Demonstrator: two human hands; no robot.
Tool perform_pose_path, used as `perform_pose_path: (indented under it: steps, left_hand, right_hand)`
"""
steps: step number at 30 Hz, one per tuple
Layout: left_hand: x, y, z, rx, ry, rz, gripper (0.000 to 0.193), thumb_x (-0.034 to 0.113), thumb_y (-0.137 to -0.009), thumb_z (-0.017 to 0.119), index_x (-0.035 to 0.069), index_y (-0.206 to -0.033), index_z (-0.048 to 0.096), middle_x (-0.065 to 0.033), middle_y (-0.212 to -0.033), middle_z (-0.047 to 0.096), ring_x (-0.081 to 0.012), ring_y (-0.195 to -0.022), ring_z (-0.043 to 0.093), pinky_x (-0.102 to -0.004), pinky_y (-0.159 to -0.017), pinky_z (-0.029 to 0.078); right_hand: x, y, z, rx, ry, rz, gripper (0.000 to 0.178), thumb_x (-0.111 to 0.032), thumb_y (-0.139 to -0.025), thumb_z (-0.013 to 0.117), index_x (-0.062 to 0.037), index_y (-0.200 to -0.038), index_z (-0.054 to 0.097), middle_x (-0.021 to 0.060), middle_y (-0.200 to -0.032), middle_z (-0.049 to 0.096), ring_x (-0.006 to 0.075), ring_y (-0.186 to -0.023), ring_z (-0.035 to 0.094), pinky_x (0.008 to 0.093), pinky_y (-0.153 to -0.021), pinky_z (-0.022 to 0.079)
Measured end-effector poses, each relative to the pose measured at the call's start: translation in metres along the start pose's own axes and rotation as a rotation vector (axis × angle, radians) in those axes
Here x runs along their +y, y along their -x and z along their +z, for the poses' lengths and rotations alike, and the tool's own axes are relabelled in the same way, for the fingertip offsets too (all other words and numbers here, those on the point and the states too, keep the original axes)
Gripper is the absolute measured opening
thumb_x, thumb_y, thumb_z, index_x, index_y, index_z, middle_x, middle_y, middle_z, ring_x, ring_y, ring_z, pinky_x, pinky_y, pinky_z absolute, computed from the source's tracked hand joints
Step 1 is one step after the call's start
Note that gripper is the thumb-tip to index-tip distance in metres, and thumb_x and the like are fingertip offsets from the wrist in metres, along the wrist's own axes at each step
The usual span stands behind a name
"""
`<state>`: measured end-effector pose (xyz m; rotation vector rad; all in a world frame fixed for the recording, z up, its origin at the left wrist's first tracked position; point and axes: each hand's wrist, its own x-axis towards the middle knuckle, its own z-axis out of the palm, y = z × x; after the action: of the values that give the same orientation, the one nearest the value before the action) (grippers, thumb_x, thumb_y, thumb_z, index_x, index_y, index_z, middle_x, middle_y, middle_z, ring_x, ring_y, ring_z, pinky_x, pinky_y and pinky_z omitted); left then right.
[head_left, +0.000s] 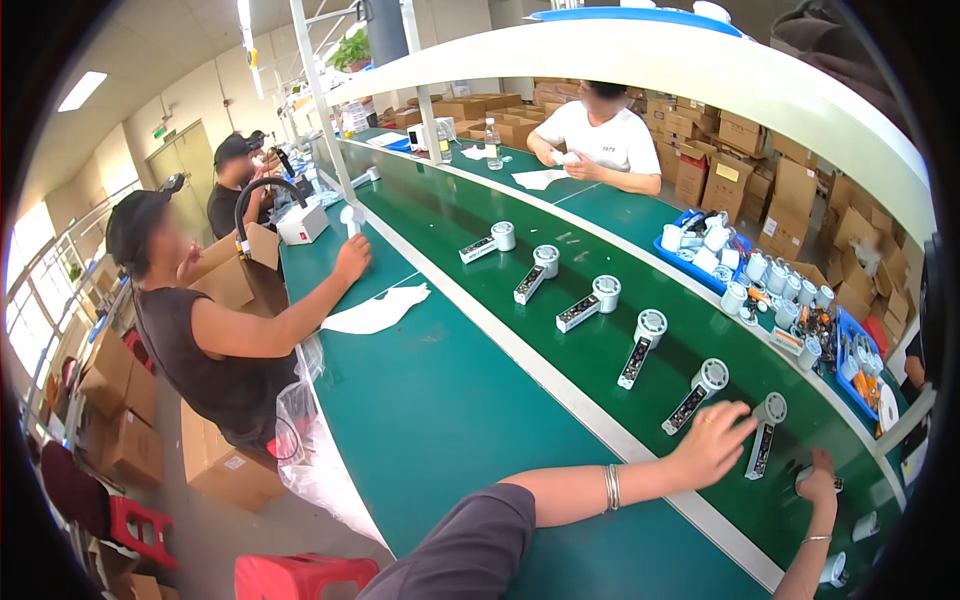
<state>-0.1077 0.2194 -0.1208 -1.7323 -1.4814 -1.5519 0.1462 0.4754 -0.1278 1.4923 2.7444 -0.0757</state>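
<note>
Handheld fan [765, 435] at left fingers [742, 420]

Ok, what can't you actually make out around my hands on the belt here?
Head view only:
- Right hand: covers a white fan, its shape mostly hidden; grip unclear.
- Left hand: fingertips reach the nearest fan; contact uncertain.
- White parts by the lower right rim: too bent and small to identify.

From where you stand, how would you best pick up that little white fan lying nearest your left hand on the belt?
Probably by its slim dark handle, coming down from above. The fan lies flat on the green belt, round white head pointing away, so the narrow handle fits between fingers better than the wide head. The left hand already reaches beside it, open; the right hand rests on another piece.
</note>
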Motion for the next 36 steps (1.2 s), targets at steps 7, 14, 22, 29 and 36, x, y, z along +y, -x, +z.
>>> perform_pose_path:
  steps: [7, 14, 22, 29, 36]
  left_hand:
    - [0.039, 0.013, 0.017, -0.161, 0.313, 0.012, 0.055, 0.004, -0.068, 0.066, -0.002, -0.119, 0.046, -0.019, -0.118, 0.042, -0.0366, -0.106, 0.044, -0.0448, -0.089, 0.038]
    - [0.097, 0.001, 0.036, -0.363, 0.551, -0.28, 0.067, 0.026, -0.064, 0.073, 0.004, -0.122, 0.047, -0.019, -0.115, 0.052, -0.0362, -0.109, 0.046, -0.0442, -0.095, 0.036]
    - [0.105, 0.041, 0.029, -0.471, 0.804, -0.59, 0.035, 0.009, -0.08, 0.063, 0.001, -0.11, 0.047, -0.0103, -0.096, 0.055, -0.0175, -0.087, 0.055, -0.0307, -0.074, 0.045]
    - [0.095, 0.049, 0.021, -0.847, 0.986, -1.079, 0.022, 0.002, -0.079, 0.06, 0.0, -0.099, 0.052, -0.0052, -0.08, 0.059, -0.0089, -0.069, 0.054, -0.0219, -0.059, 0.042]
    - [0.092, 0.054, 0.005, -0.84, 0.923, -0.942, 0.027, 0.01, -0.083, 0.058, -0.001, -0.106, 0.049, -0.0117, -0.086, 0.061, -0.0112, -0.063, 0.053, -0.0237, -0.055, 0.044]
  right_hand:
    - [0.002, 0.029, -0.02, 0.424, -0.16, -0.134, 0.051, -0.011, -0.065, 0.067, -0.0015, -0.113, 0.054, 0.0174, -0.105, 0.058, 0.0372, -0.09, 0.057, 0.0394, -0.08, 0.049]
    - [-0.116, 0.158, -0.1, 0.294, -1.345, 0.044, 0.031, -0.02, -0.085, 0.058, -0.0012, -0.109, 0.058, 0.0077, -0.096, 0.062, 0.0143, -0.077, 0.061, 0.026, -0.055, 0.051]
    - [-0.035, 0.19, -0.082, 0.439, -0.999, 0.122, 0.027, -0.02, -0.088, 0.053, -0.0018, -0.106, 0.059, 0.0133, -0.1, 0.062, 0.0269, -0.087, 0.061, 0.0327, -0.072, 0.051]
    - [0.146, 0.197, -0.027, 0.23, 0.257, 0.604, 0.036, -0.005, -0.069, 0.061, -0.0049, -0.104, 0.05, 0.0133, -0.103, 0.054, 0.0282, -0.098, 0.056, 0.0388, -0.074, 0.05]
    - [0.154, 0.163, 0.007, 0.237, 0.347, 0.333, 0.026, -0.009, -0.068, 0.062, -0.0069, -0.095, 0.062, 0.0111, -0.101, 0.057, 0.0282, -0.103, 0.052, 0.044, -0.089, 0.04]
